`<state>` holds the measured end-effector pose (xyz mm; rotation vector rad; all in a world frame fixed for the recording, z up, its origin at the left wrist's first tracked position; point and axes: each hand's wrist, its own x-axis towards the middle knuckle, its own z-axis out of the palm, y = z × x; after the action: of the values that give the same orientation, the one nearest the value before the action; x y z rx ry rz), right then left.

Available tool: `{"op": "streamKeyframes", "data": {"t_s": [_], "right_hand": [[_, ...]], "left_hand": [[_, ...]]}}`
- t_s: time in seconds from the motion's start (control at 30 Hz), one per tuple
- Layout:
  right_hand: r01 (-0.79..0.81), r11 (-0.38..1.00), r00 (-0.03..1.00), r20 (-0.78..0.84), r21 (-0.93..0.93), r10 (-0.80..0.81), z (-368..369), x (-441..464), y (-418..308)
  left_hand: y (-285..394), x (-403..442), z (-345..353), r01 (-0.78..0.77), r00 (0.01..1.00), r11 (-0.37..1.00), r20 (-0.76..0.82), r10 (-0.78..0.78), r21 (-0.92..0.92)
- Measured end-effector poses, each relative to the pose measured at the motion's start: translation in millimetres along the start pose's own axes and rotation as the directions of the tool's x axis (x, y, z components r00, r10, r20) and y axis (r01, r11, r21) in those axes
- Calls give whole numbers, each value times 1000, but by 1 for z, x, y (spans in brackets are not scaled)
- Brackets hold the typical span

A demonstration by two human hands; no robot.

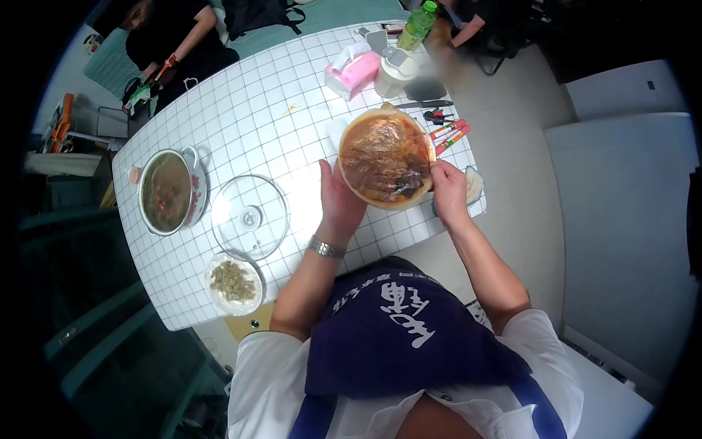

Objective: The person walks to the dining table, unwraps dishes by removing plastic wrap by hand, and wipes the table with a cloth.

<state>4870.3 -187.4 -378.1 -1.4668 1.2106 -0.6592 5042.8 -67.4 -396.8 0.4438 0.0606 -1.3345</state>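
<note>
A round bowl (386, 157) with reddish-brown food in it is covered by shiny, wrinkled cling film. My left hand (342, 201) supports it from the lower left, palm against its side and thumb pointing up; some fingers are hidden under the bowl. At the right rim, my right hand (448, 192) is closed, gripping the edge and film. Two red-and-green sticks or packets (450, 135) lie just beyond that hand. Partly behind it is a pale-and-blue item (474, 187) at the table's corner, its kind unclear.
To the left stand an enamel pot (198, 192) of soup, a glass lid (250, 238) and a plate (256, 298) of greenish food. Farther back are tissues (352, 73), a white container (395, 77), a knife (424, 104) and a green-capped bottle (418, 28). Two people sit beyond the table.
</note>
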Motion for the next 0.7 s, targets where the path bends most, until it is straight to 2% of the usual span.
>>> {"op": "streamKeyframes", "data": {"t_s": [0.07,0.13,0.2,0.27,0.3,0.33,0.37,0.4,0.43,0.47,0.53,0.57,0.63,0.67,0.7], "right_hand": [[-50,992,998,-18,113,53,2,0,-1],[-52,994,998,-14,94,54,2,-1,-7],[-54,996,998,-7,74,55,5,-4,-8],[-73,990,997,-14,121,75,7,-4,-8],[-72,990,997,-5,120,73,8,-5,-8],[-51,993,999,-8,107,52,8,-6,-9],[-30,995,999,-12,95,31,7,-6,-9],[-31,995,999,-5,94,32,6,-6,-8],[-11,995,1000,5,96,11,4,-5,-6],[11,995,1000,16,98,-13,3,-4,-7],[-10,997,1000,23,81,8,0,-6,-12],[-31,997,999,23,66,29,-1,-7,-14],[-33,996,998,58,88,28,-5,-7,-11],[-36,993,996,89,112,26,-7,-7,-10],[-36,993,995,92,113,25,-7,-7,-10]], "left_hand": [[-14,-6,10,-50,999,998,-4,50,50],[-25,-10,23,-28,993,998,-120,21,-54],[-33,-8,23,-59,996,992,-66,52,-112],[-39,-6,26,-53,998,966,27,62,-254],[-45,-9,25,-99,986,976,114,123,-195],[-50,-11,27,-107,985,975,110,130,-195],[-54,-12,30,-193,979,971,90,181,140],[-55,-13,30,-226,974,926,86,209,304],[-56,-14,30,-248,968,853,82,237,460],[-55,-14,29,-347,927,541,190,324,767],[-54,-12,23,-382,878,118,320,356,917],[-51,-7,19,-349,925,483,213,315,803],[-44,-1,11,-266,963,777,128,236,571],[-31,-2,20,-121,989,970,109,99,212],[-21,-2,24,63,989,982,146,-36,-178]]}}
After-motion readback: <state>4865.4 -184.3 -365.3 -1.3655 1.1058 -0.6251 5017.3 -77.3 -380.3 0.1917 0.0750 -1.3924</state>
